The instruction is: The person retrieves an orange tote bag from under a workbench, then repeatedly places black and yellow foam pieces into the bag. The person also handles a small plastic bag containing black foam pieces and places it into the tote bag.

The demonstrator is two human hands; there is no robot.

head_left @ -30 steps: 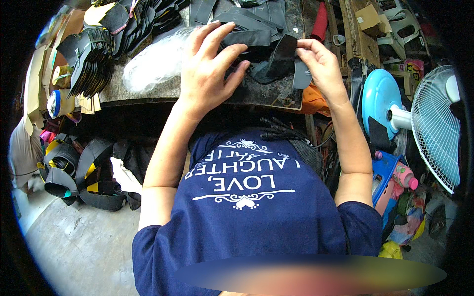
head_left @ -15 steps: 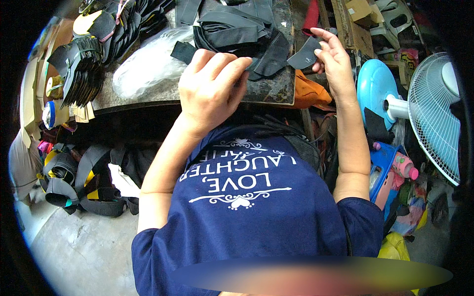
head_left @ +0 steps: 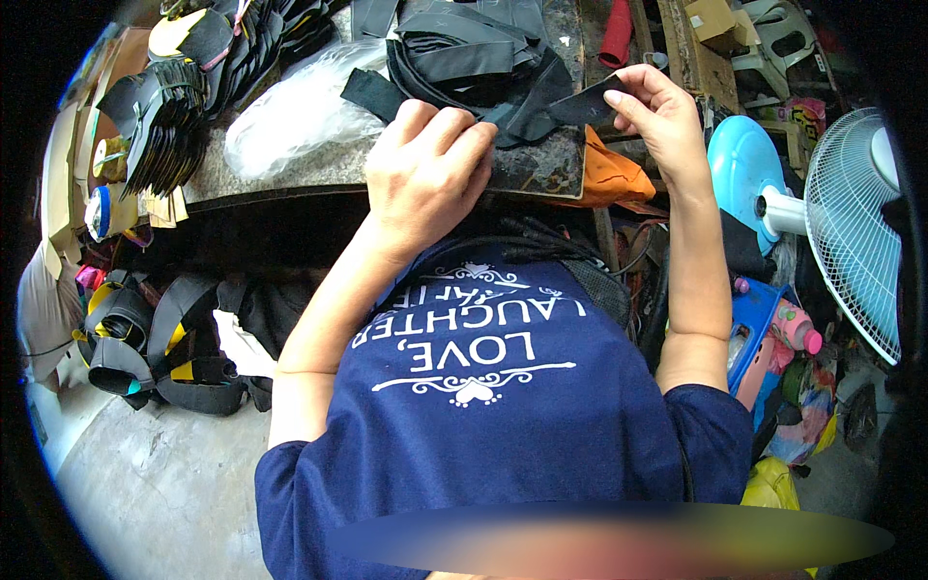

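Observation:
At the table's front edge, my left hand [head_left: 425,174] is closed with its back toward me. A dark strip end [head_left: 371,94] sticks out past its knuckles; its fingertips and most of what they hold are hidden. Farther right, my right hand [head_left: 667,121] pinches a flat black cut piece [head_left: 586,102] between thumb and fingers, raised near the table's right corner. Behind both hands lies a loose coil of black strips [head_left: 459,63]. Whether the left hand's strip joins that coil I cannot tell.
Bundled black cut pieces [head_left: 159,121] and a clear plastic bag [head_left: 300,121] occupy the table's left side. An orange cloth [head_left: 614,172] hangs at its right corner. A fan [head_left: 855,232] stands at the right. Black straps [head_left: 193,338] lie below at the left.
My right hand has turned and closed its fingers more on the black piece, which now shows a darker side and slants differently. My left hand has shifted slightly right and stays closed.

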